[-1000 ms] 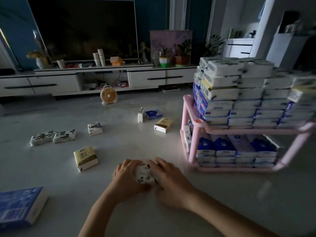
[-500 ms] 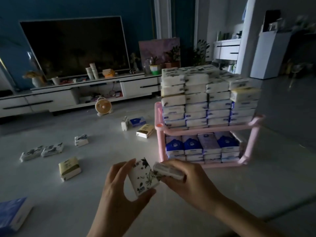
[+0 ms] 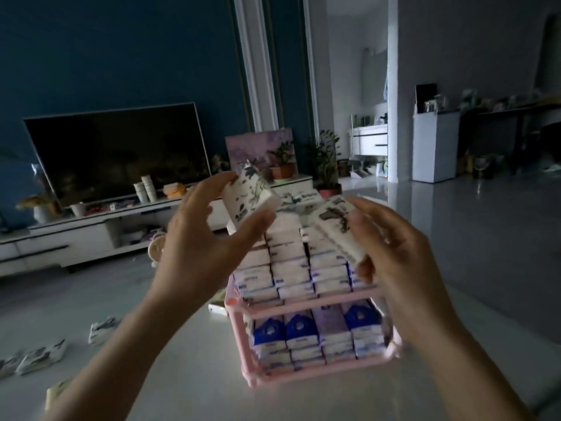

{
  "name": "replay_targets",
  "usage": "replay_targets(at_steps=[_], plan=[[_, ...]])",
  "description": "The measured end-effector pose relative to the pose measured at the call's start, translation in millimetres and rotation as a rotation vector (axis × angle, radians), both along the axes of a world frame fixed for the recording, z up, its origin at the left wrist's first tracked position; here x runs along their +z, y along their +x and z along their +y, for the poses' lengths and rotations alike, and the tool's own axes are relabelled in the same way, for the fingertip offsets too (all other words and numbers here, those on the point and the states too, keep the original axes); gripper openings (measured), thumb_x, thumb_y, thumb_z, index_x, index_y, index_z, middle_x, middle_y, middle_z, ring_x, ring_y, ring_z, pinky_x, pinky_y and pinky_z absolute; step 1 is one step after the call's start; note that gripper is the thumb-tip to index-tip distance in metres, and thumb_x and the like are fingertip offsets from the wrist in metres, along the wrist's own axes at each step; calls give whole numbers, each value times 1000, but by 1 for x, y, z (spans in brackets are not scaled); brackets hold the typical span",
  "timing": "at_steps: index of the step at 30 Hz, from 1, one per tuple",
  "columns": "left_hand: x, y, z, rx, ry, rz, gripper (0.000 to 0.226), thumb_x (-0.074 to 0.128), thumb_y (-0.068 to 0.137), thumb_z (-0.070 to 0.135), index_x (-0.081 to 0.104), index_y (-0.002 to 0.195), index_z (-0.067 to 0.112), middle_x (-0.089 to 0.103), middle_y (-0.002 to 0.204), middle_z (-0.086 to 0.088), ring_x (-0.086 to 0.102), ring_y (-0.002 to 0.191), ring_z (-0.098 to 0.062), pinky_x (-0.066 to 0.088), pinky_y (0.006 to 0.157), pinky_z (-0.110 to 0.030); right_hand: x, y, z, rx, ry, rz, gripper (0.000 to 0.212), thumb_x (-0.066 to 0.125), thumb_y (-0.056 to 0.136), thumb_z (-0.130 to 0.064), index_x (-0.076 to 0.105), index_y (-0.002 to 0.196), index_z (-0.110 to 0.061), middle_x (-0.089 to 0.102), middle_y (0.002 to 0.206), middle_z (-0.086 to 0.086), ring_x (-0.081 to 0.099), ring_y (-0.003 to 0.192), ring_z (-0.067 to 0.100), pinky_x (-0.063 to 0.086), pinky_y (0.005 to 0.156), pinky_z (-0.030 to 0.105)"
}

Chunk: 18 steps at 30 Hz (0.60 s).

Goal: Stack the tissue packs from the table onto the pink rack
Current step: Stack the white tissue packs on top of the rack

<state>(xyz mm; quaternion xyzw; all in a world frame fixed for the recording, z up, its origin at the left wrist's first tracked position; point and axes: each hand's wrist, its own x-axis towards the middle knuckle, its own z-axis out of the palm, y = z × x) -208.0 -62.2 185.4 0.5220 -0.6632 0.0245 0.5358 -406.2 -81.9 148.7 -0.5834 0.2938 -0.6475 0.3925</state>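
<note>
1. Two tissue packs are held aloft: the left hand point(image 3: 197, 247) pinches a floral pack point(image 3: 252, 199) between thumb and fingers.
2. The right hand point(image 3: 400, 253) curls round a second pack point(image 3: 337, 232), which is tilted.
3. Just below both grips stands the pink rack point(image 3: 303, 307), already piled high. The packs are probably raised to clear its top layer.

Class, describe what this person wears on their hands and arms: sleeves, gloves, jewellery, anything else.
The left hand and the right hand wear no gloves, and no ring shows. The left forearm and right forearm are uncovered to the frame edge: no sleeve, watch or bracelet in view. Dim light hides fine detail.
</note>
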Motion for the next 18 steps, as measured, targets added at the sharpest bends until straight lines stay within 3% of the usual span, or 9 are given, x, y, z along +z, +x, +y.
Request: replay_targets(at_steps=[3,4,8,11,15,18], plan=[[24,-16,-24,-37,49,-121,73,57,63,66,47,126,31,52,108,16,53,96,-3,44,73,-18,10,-10,-25,-127,-12,-30,32,54,86,-30,61,118,-26,65,95,0,50,44,-2,40,39,12],[30,-21,-33,-47,75,-154,74,55,61,65,49,125,28,53,108,15,53,95,-3,43,71,-16,11,-12,-33,-186,-36,-2,31,55,88,-28,60,119,-26,64,99,1,54,49,-3,41,41,11],[38,-33,-66,-60,184,-318,65,60,73,57,48,127,24,56,117,6,55,98,-11,49,79,-29,20,-18,-70,-512,-186,158,26,57,88,-23,60,114,-18,62,102,4,63,81,16,53,63,25],[36,-38,-80,-13,208,-445,65,58,78,56,44,132,23,50,128,4,47,116,-14,42,92,-30,30,-19,-96,-610,-265,238,13,58,88,-14,65,99,-12,63,95,8,60,77,13,42,61,6],[30,-46,-84,-46,288,-556,59,58,78,54,48,127,23,53,126,2,52,106,-10,45,84,-21,34,-16,-119,-597,-323,317,9,57,89,-10,65,89,-6,65,83,8,57,68,10,39,55,2],[26,-53,-82,50,286,-712,61,54,83,53,38,135,27,39,140,4,33,126,-12,32,101,-27,45,-13,-138,-574,-294,370,13,54,90,-10,65,89,-2,65,81,8,55,63,5,38,50,2]])
